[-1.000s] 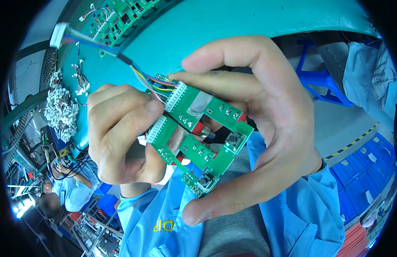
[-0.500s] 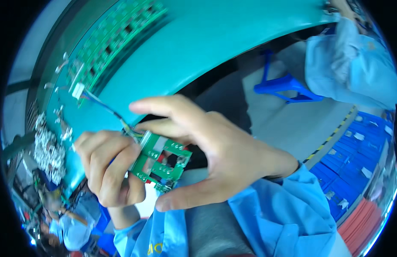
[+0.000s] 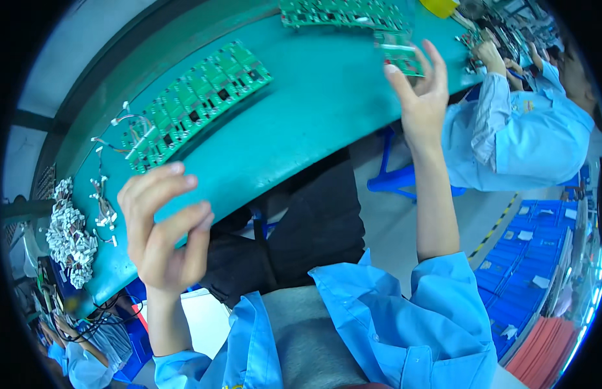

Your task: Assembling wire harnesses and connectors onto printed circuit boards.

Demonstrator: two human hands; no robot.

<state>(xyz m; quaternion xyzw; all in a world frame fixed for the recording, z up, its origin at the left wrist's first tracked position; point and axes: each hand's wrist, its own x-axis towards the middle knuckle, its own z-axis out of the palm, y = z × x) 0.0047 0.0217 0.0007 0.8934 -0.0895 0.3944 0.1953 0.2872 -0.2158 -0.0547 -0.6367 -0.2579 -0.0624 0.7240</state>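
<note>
My left hand [image 3: 165,233] is raised over the near left edge of the table, its fingers loosely bent and apart, with nothing in it. Closest to it lies a long panel of joined green circuit boards [image 3: 204,97], with white-plugged cables at its near end. My right arm reaches far forward to the right. Over a small green circuit board [image 3: 405,63] at the far side, my right hand [image 3: 421,97] has its thumb and fingers spread. The thumb overlaps the board; whether it still presses on it is unclear. A second row of green boards [image 3: 343,14] lies beside that board.
A heap of white-plugged cables [image 3: 71,243] lies on the green table [image 3: 301,104] at left. A co-worker in light blue [image 3: 528,129] sits at right by a blue stool [image 3: 395,180]. Blue bins [image 3: 521,253] stand on the floor at right.
The small board has gone from between my hands to the far right of the table, with my right hand. My left hand has loosened its hold. The view has shifted, showing more table.
</note>
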